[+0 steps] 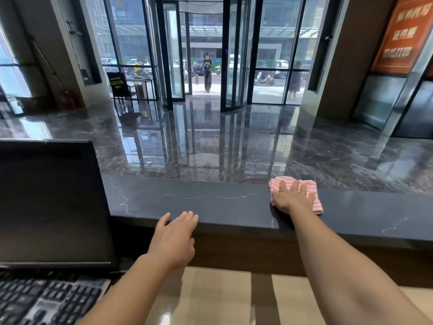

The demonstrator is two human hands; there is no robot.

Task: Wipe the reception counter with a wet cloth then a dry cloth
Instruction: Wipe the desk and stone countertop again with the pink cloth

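Keyboard (46, 299) and monitor (51, 202) sit low left, so a wide leftward sweep could bump or drip on them. Right grip (291, 195) is spread flat, pressing the cloth (316, 205) at the worktop's (210, 200) far edge; pushing outward could drop it over. Left grip (174, 238) is relaxed, fingertips on the near edge. Open room mid and right.

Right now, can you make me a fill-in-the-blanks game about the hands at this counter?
1. The cloth under the right hand has white and ____ stripes.
2. The left hand, by the edge of the counter, holds ____.
3. The dark monitor stands to the ____ of the left hand.

Missing words: pink; nothing; left.
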